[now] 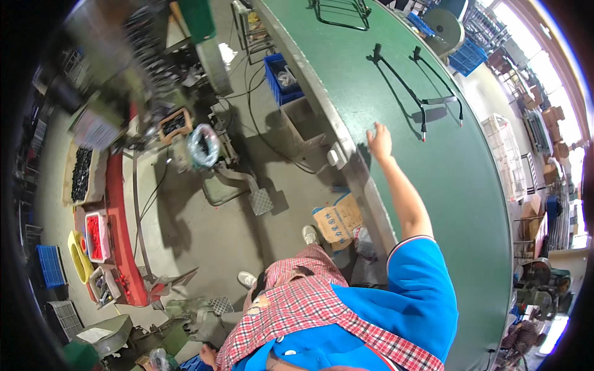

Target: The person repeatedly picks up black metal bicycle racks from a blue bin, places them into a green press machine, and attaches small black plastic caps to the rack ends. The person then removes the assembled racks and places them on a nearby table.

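Note:
My right hand [380, 143] reaches over the near edge of a green-topped table [458, 235]. Its fingers are partly stretched out, with nothing seen between them. Beyond that hand, apart from it, a black tubular metal frame [405, 83] lies on the table; a flat bar crosses between its two legs and the ends have reddish tips. A second black frame [339, 25] rests farther off at the table's far end. At the lower left my left hand [209, 357] hangs low beside the plaid apron [297, 297]; its fingers are too small and partly hidden to read.
A white switch box [336, 156] sits on the table's edge. Below stand a blue crate [283, 79] and flattened cardboard [339, 222]. To the left are a machine with a foot pedal [260, 201], a bag-lined bin [203, 146], a red beam [117, 229] and a tray of red parts [96, 236].

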Available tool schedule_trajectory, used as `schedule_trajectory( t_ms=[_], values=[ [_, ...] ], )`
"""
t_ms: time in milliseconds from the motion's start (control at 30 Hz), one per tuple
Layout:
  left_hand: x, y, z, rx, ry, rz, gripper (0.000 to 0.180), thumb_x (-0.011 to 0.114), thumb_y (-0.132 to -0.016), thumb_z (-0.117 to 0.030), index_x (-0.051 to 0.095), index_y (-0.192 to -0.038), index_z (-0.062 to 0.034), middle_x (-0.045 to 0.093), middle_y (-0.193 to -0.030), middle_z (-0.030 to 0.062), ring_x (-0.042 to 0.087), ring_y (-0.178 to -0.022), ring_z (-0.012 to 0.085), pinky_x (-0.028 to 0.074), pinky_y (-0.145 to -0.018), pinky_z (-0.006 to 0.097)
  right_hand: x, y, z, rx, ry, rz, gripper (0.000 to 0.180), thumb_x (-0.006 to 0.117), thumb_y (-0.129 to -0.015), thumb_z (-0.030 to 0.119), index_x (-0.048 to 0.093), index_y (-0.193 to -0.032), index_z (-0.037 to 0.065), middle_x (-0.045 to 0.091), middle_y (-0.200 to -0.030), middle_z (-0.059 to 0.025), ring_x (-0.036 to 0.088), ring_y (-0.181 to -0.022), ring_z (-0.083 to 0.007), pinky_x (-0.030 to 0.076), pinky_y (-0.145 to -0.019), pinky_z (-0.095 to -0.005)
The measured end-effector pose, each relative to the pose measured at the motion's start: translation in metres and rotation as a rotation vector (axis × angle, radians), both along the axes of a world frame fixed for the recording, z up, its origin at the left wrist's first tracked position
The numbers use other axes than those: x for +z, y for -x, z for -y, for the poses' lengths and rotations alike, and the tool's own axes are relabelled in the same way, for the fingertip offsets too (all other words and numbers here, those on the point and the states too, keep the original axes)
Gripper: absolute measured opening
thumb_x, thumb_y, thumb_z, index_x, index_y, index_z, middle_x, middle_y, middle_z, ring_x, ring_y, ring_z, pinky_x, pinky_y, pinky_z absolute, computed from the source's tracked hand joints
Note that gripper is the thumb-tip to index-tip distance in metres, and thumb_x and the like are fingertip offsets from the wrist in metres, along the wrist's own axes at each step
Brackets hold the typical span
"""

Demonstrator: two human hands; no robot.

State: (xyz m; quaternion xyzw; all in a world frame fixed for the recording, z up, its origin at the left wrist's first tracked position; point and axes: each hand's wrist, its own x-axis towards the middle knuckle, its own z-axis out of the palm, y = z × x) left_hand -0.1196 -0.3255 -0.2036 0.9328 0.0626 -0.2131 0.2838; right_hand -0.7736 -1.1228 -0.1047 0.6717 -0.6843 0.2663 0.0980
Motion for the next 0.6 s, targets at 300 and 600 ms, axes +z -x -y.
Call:
schedule_trajectory(
  t_ms=[300,600],
  values=[
    [0.072,0.109,0.114,-0.049,0.051,-0.39,0.013,0.061,-0.09,-0.016,0.059,-0.096,-0.0049,0.058,-0.067,0.0053,0.058,-0.047,0.0171,0.044,-0.036,0.031,0.025,0.214,0.207,-0.199,-0.206,-0.35,0.075,0.067,-0.08,0.046,0.04,-0.133,0.001,0.051,-0.13,-0.0187,0.051,-0.12,-0.0331,0.045,-0.095,-0.0464],
    [0.064,0.222,0.123,-0.269,-0.022,-0.329,0.026,0.063,-0.088,-0.025,0.062,-0.073,-0.0047,0.062,-0.058,0.0057,0.059,-0.048,0.0157,0.048,-0.045,0.032,-0.008,0.176,0.177,0.255,-1.006,0.186,0.052,0.067,-0.085,0.046,0.058,-0.059,0.002,0.052,-0.049,-0.0064,0.05,-0.045,-0.0157,0.042,-0.045,-0.0367]
  ],
)
